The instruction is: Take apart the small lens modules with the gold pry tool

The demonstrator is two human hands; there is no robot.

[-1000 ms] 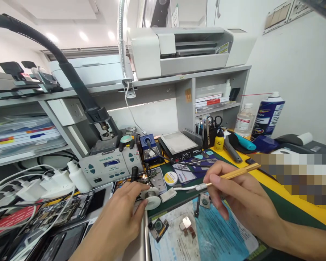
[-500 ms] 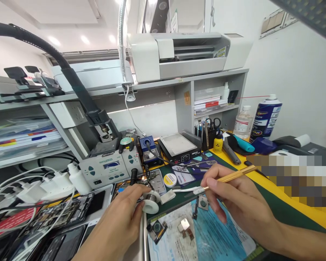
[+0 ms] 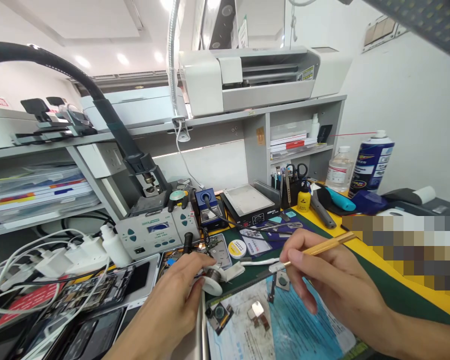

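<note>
A: What is held in the right hand (image 3: 333, 280)?

B: A slim brass-coloured tool (image 3: 315, 248) is pinched between thumb and fingers, its tip lowered toward a small square part (image 3: 283, 281) on the green mat. It is judged light and stiff, best gripped near the tip end, like a pen, for fine control

A: And the left hand (image 3: 176, 300)?

B: It is closed loosely around a white solder spool (image 3: 211, 280), near centre on the surface (image 3: 363, 240), thumb and fingertips resting on its rim. The spool is probably light and apt to roll or tip; the flanges are the place to be held, not the thin wire, which would bend easily

A: What lies close by?

B: A camera module (image 3: 218, 315) and a small metal shield (image 3: 257, 311) are laid on a blue sheet just in front of the hands. Both are judged fragile and slippery, so edges only should be touched. A soldering station (image 3: 155, 232) is seen farther left, and a spray can (image 3: 371, 162) at far right
</note>
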